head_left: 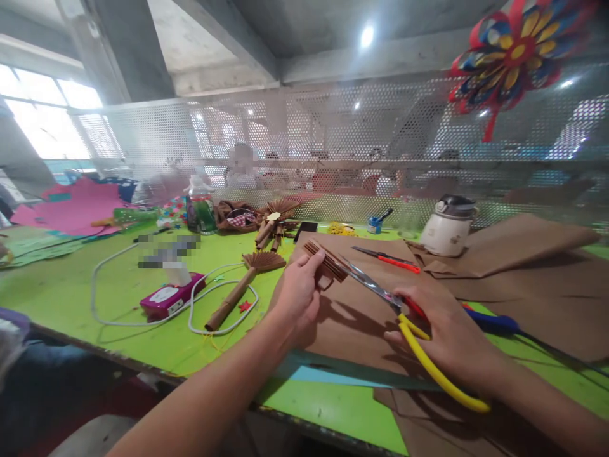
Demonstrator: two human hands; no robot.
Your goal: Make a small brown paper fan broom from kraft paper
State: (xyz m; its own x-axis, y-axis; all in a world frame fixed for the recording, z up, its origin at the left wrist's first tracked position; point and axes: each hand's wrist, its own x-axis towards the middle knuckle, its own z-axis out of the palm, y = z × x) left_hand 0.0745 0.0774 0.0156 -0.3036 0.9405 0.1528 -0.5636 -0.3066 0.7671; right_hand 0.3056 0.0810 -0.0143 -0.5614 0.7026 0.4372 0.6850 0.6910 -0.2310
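The folded brown paper [327, 259] is above the large brown paper sheet [354, 317], at the blades of the scissors [397, 301]. The left hand [304, 285] is grasping this folded paper. The right hand [440, 324] is grasping the scissors by their yellow handles. Beyond the folded paper, a red-handled cutter [386, 259] lies on the sheet. To the left, a paper fan with a rolled handle [238, 291] lies on the green tabletop [118, 279].

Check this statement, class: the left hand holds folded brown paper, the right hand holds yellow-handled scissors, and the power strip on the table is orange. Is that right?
Not quite. The head view shows that the power strip on the table is magenta, not orange. The left hand does hold folded brown paper, and the right hand holds yellow-handled scissors.
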